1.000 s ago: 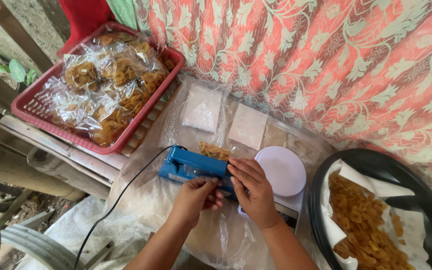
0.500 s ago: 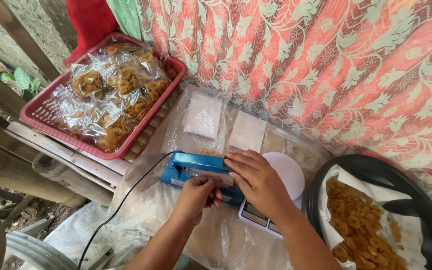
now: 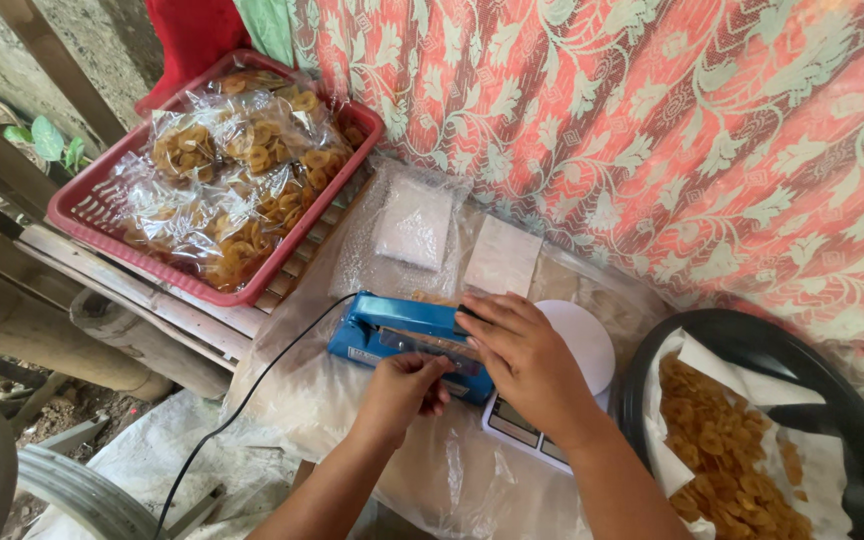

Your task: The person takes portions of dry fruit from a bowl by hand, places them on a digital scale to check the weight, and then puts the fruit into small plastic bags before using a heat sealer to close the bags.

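A blue bag sealer point(image 3: 392, 330) lies on a plastic-covered bench, its black cord point(image 3: 242, 405) trailing off to the lower left. My right hand point(image 3: 522, 355) rests flat on the sealer's right end, pressing the arm down. My left hand point(image 3: 407, 385) pinches the edge of a clear plastic bag point(image 3: 432, 350) held in the sealer's jaw. A little of the fried chips inside the bag shows behind the sealer.
A red basket point(image 3: 92, 225) at upper left holds several sealed chip bags. A white kitchen scale point(image 3: 577, 345) sits behind my right hand. A black tray point(image 3: 752, 345) lined with paper holds loose chips at right. Two white packets point(image 3: 412, 222) lie by a floral cloth.
My right hand has slid onto the sealer's right end and covers more of the scale. My left hand stays at the bag's edge. The view shifted slightly.
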